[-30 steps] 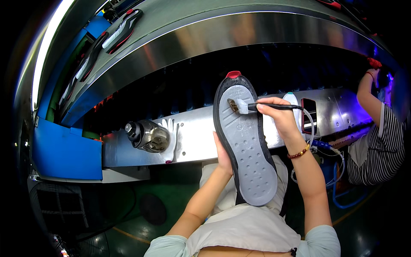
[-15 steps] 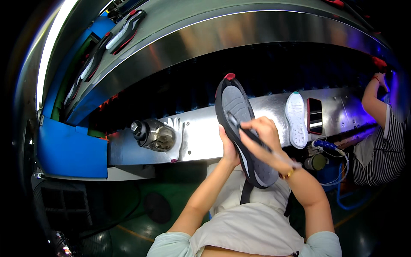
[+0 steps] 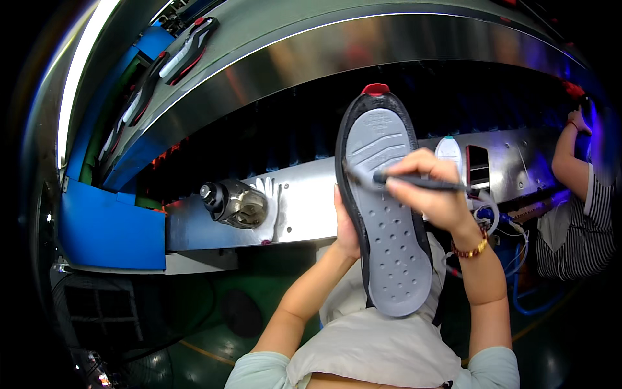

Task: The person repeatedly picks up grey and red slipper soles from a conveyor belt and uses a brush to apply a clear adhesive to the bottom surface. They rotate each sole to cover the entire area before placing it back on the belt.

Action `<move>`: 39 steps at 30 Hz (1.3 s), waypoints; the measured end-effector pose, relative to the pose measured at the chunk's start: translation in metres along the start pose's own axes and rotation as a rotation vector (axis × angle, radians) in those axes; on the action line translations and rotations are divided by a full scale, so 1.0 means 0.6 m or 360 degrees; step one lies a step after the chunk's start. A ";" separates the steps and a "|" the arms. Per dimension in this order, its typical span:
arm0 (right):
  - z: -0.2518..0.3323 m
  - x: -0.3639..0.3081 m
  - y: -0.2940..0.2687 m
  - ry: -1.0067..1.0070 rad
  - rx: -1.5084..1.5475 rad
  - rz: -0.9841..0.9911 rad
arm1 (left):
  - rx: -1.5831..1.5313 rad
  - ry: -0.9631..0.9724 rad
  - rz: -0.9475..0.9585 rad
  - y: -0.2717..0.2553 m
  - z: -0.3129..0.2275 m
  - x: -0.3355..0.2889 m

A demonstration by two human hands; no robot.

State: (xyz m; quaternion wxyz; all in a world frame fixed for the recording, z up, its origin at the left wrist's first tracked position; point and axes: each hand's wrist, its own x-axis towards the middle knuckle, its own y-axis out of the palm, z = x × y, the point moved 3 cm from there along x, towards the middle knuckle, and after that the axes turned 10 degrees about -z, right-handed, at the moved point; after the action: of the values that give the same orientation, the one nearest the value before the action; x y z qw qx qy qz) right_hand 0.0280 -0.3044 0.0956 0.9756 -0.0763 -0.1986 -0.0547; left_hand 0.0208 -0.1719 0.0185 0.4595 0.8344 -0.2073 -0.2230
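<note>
My left hand point(image 3: 347, 223) is wrapped around the left side of a shoe sole point(image 3: 389, 240), its fingers partly hidden behind it. The sole is held up lengthwise above my lap, its grey, dimpled face toward me, with a black rim and a red tab at the far end. In my right hand point(image 3: 433, 188) is a slim, black-handled brush point(image 3: 421, 181), gripped between thumb and fingers. Its tip, blurred by motion, lies over the sole's upper left part near the rim.
A metal ledge point(image 3: 311, 201) carries a dark clear bottle point(image 3: 236, 204), a white glove point(image 3: 271, 207), a white sole point(image 3: 448, 150) and a phone point(image 3: 478, 172). Several soles point(image 3: 189, 52) lie on the green belt point(image 3: 259, 26). Another person's arm point(image 3: 570, 155) is at the right.
The sole has come up closer and turned more squarely toward me, now covering much of the white sole. My right hand has moved up and right with the brush, its handle now nearly level.
</note>
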 end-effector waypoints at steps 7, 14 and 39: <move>0.009 -0.002 -0.012 0.0474 0.0483 0.0190 | 0.0076 0.0051 0.0025 -0.015 -0.027 -0.007; 0.026 -0.033 0.004 0.0104 0.0474 0.0574 | 0.0145 0.0402 -0.0349 -0.013 -0.050 -0.002; 0.016 -0.076 -0.032 -0.0174 0.0055 0.0640 | -0.0074 0.0751 0.0335 0.026 -0.139 0.028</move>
State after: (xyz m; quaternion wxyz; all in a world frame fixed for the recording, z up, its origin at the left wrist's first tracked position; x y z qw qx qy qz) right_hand -0.0200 -0.3179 0.0890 0.9558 -0.1006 -0.2328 0.1488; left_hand 0.0793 -0.1325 0.0685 0.5349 0.8263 -0.1749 0.0223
